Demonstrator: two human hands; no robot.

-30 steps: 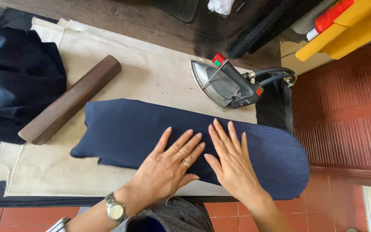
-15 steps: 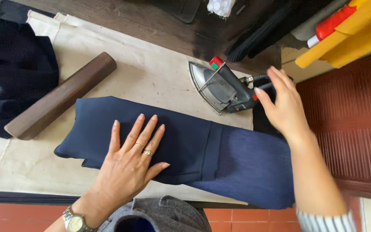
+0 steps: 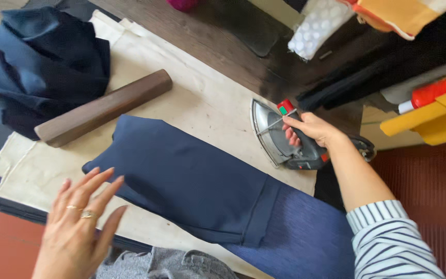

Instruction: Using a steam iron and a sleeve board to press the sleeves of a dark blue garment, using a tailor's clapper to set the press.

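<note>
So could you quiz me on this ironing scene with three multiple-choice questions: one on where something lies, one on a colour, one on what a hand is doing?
1. Where does the wooden block lie?
A. On the cream cloth, up and left of the flat navy fabric
B. On top of the iron
C. On the red floor

2. What colour is the flat fabric spread on the cream cloth?
A. Yellow
B. Navy blue
C. White

3. What is the right hand doing?
A. Lying flat on the fabric
B. Gripping the iron's handle
C. Holding the wooden block

Answers: 1 A, the block rests on the cloth beside the fabric's upper edge. 2 B, the piece is dark blue. 3 B, its fingers wrap the handle of the iron, while the left hand is open, holding nothing.
</note>
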